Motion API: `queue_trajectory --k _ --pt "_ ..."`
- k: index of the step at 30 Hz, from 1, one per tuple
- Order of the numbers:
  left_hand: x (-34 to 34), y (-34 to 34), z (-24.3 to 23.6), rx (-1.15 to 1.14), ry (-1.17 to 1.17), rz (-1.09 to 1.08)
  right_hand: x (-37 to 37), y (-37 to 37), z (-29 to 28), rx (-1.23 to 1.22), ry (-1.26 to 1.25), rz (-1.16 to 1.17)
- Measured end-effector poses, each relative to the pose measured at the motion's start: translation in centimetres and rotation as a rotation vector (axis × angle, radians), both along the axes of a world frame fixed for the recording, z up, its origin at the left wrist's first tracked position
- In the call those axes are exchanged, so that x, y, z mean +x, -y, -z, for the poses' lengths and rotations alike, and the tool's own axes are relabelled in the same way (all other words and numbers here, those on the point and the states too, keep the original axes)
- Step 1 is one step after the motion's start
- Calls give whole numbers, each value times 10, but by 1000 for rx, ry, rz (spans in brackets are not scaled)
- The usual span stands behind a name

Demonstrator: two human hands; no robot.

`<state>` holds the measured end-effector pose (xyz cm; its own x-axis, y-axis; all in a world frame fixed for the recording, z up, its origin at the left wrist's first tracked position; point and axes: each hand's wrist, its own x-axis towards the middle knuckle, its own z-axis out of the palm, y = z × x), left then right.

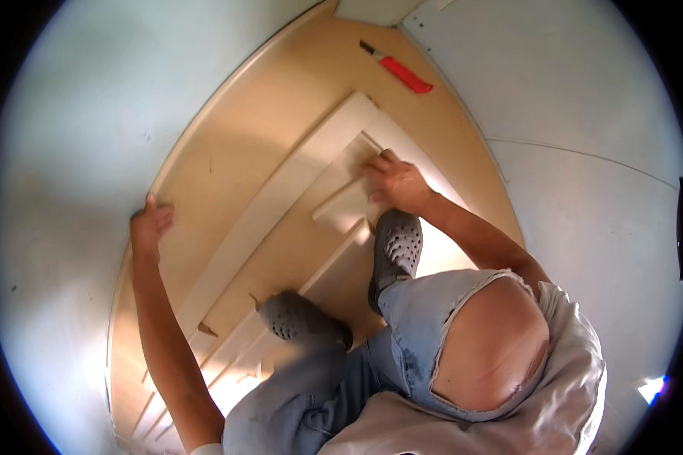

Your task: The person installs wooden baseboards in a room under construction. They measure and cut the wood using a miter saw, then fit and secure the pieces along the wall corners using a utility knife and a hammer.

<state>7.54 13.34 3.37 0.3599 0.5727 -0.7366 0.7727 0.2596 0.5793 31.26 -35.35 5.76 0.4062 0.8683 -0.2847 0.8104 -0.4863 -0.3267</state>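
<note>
My right grip [398, 183] reaches down with its fingers bent toward the tan floor [220, 163]; the fingertips are blurred, so I cannot tell whether they pinch anything. Just to the left of that grip lies the short pale board [343, 203], close by the fingers, though I cannot make out whether they touch it.

Past the board, farther left of the same grip, a long pale strip [281, 193] runs slantwise across the floor. At its far end it meets another pale strip [410, 144], which passes beyond and to the right of my right grip.

My left grip [152, 224] is well apart from the other, at the floor's left edge, beside the pale wall [68, 159]. Its fingers are loosely spread, with nothing seen between them.

Beyond my right grip, well clear of the fingers, a red-handled cutter knife [399, 71] lies on the floor. Just below that grip is my right clog [397, 246], grey and full of holes; my left clog [297, 315] stands lower and to the left.
</note>
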Motion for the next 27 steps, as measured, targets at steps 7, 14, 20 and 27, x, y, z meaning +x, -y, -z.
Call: queue_trajectory --k 7,14,20,27 --pt "-7 0 5 9 -16 -6 86 -9 -17 390 157 73" --pt "-3 3 4 -28 30 -9 233 -29 -16 414 564 485" --pt "2 9 -1 -7 12 -68 259 -57 21 280 724 451" --pt "-12 -7 8 -65 39 2 261 -75 17 191 645 585"
